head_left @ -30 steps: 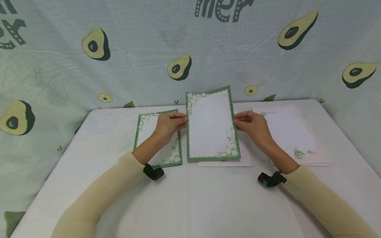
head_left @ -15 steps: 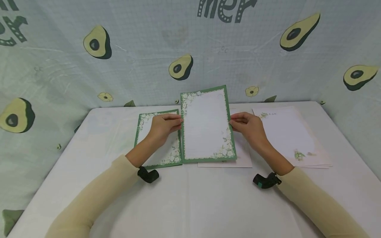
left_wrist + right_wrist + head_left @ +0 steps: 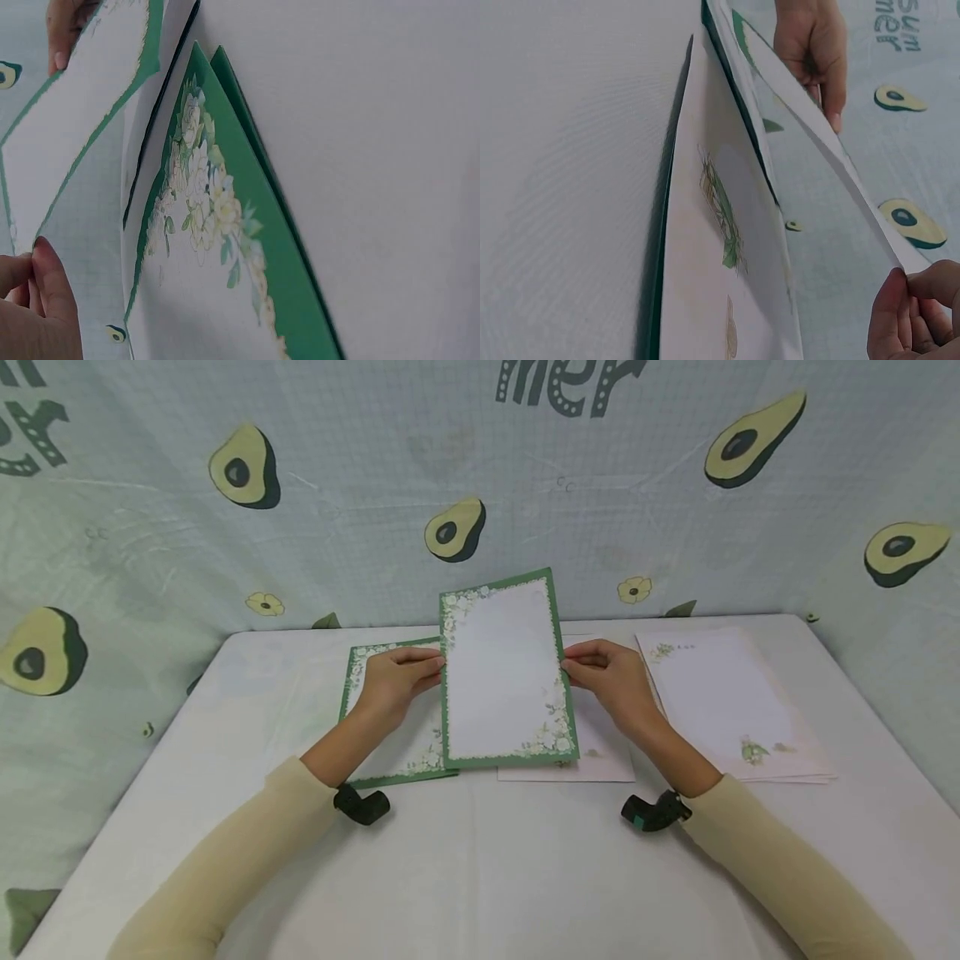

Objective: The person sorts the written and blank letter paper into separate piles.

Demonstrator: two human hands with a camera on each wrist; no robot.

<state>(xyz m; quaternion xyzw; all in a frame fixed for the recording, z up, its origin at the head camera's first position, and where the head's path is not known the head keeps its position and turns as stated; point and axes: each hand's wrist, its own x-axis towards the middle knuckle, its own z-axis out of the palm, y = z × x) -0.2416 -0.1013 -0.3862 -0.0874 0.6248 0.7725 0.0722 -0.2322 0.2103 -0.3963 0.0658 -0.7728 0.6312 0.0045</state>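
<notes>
Between both hands a sheet of paper with a green border and white printed flowers is held up, tilted, above the table. The left hand pinches its left edge, and the right hand pinches its right edge. Below the left hand lie green-bordered sheets, at least two with offset corners in the left wrist view. Partly hidden behind the raised sheet is a pale pink sheet on the table. In the right wrist view, the right hand has thumb and fingers at the paper's edge.
At the right of the white table lies a stack of pale pink sheets with small plant prints. A cloth backdrop printed with avocados rises behind the table's back edge.
Both hands have moved left with the green-bordered sheet, which now overlaps the right part of the green-bordered sheets on the table. More of the pale pink sheet shows.
</notes>
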